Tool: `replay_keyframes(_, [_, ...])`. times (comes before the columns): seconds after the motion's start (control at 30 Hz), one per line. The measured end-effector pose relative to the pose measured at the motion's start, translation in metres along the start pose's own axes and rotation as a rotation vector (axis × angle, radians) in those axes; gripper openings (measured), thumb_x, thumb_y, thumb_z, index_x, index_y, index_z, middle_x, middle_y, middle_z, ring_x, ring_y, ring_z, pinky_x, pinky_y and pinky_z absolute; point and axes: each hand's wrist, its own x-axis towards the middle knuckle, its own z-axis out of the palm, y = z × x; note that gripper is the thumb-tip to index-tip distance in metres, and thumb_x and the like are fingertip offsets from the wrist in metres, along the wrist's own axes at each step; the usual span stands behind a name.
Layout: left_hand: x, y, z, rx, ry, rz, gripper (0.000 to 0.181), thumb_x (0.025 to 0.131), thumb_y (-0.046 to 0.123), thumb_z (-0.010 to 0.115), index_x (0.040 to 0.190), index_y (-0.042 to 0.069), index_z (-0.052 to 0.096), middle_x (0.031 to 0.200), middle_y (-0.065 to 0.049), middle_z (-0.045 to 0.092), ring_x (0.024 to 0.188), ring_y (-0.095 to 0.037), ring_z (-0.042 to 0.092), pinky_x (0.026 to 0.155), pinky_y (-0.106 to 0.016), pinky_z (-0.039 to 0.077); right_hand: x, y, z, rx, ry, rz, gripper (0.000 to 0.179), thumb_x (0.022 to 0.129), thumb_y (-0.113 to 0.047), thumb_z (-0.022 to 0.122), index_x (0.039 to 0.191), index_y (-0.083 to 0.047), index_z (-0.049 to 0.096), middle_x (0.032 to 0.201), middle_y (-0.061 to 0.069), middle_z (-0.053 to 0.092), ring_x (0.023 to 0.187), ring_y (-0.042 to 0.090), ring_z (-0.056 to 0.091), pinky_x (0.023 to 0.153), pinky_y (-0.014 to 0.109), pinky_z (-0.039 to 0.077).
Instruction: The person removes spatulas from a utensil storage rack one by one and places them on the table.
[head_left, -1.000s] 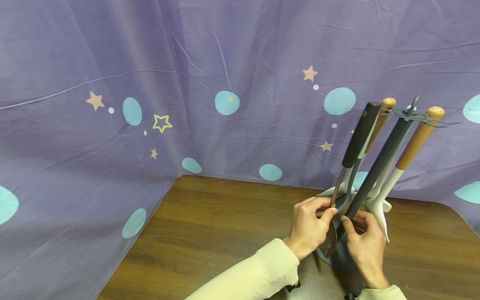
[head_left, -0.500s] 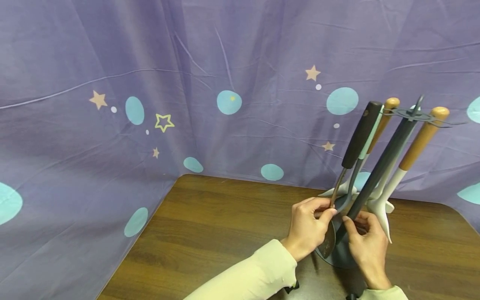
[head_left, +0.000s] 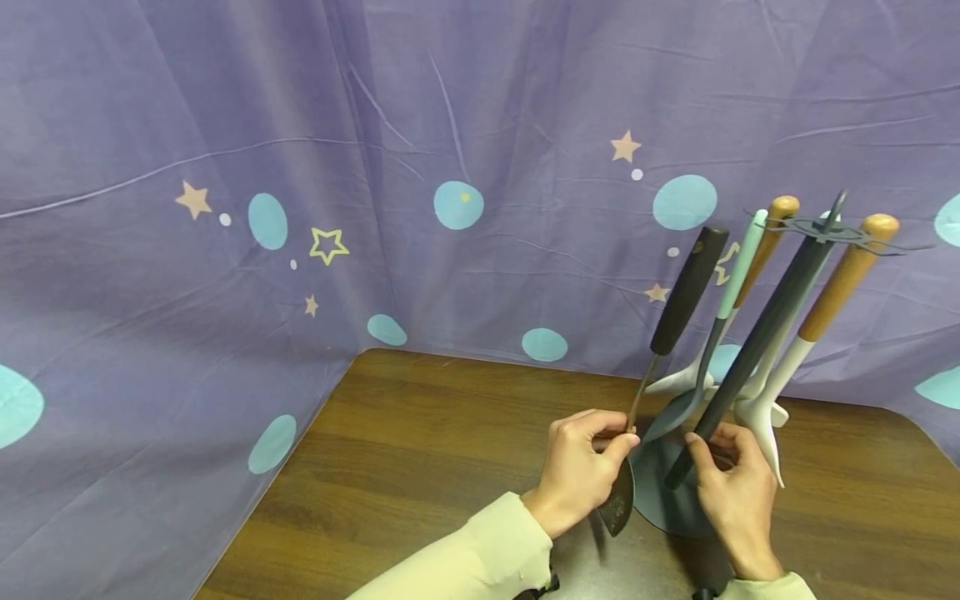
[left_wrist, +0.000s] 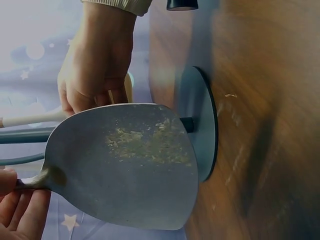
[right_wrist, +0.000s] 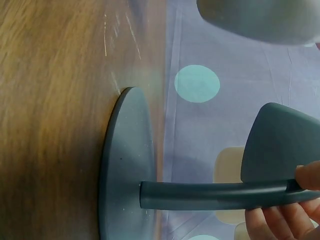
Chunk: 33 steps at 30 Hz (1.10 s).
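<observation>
Left sleeve (head_left: 472, 550): pale yellow-green, ending in a broad cuff. Right sleeve (head_left: 768, 587): matching, showing a finely ribbed edge. Left black fitting (head_left: 550, 583): peeking below its cuff. Right black fitting (head_left: 703, 593): showing beside its sleeve.

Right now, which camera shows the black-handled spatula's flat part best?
The left wrist view: the flat part fills much of it, speckled patch and all. The head view shows it small and angled, by the left hand; the right wrist view shows only what seems its lower end, cropped at the top.
</observation>
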Motion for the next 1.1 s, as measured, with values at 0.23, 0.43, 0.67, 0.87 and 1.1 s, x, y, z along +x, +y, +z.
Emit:
replay_keyframes(0.23, [-0.001,0.032,-0.027,-0.004,-0.025,-0.024,0.01,0.077,-0.011,0.071,0.085,-0.005,0.069,0.079,-0.016,0.069,0.071,-0.023,0.07,0.066,-0.019,0.055,0.0,0.001,-0.001,0.006,-0.001,0.003,0.021,0.078,-0.001,0.075,0.095,0.001,0.064,0.079,0.002,0.066,0.065,-0.014,0.055,0.062,0.003,0.044])
replay_keyframes(0.43, [-0.004,0.035,-0.042,-0.013,-0.046,-0.07,0.012,0.076,-0.015,0.07,0.085,-0.007,0.068,0.079,-0.02,0.069,0.07,-0.027,0.069,0.065,-0.023,0.057,0.0,0.002,-0.001,0.013,-0.001,0.006,0.021,0.078,-0.001,0.075,0.095,0.001,0.064,0.079,-0.002,0.065,0.066,-0.013,0.055,0.063,0.003,0.044])
replay_keyframes(0.67, [-0.015,0.01,-0.054,0.029,-0.047,-0.096,0.012,0.078,-0.008,0.072,0.087,0.0,0.07,0.081,-0.012,0.071,0.07,-0.021,0.069,0.064,-0.022,0.057,0.001,0.002,-0.001,0.018,-0.003,0.004,0.021,0.078,-0.001,0.075,0.096,0.001,0.064,0.081,0.006,0.066,0.068,-0.014,0.054,0.063,0.004,0.044])
replay_keyframes(0.87, [-0.019,0.006,-0.07,0.063,-0.068,-0.087,0.009,0.081,-0.001,0.073,0.09,0.002,0.071,0.083,-0.008,0.071,0.072,-0.011,0.068,0.064,-0.02,0.056,0.001,0.002,-0.001,0.021,-0.003,-0.006,0.021,0.078,-0.001,0.076,0.096,0.001,0.065,0.083,0.013,0.067,0.068,-0.015,0.053,0.063,0.004,0.044])
replay_keyframes(1.1, [-0.023,0.005,-0.09,0.155,-0.08,-0.117,0.011,0.08,0.0,0.074,0.09,0.001,0.072,0.083,-0.006,0.072,0.071,-0.009,0.067,0.064,-0.018,0.055,0.0,0.001,0.0,-0.016,-0.005,-0.005,0.02,0.079,-0.002,0.075,0.095,0.001,0.063,0.084,0.013,0.068,0.067,-0.014,0.054,0.064,0.004,0.044])
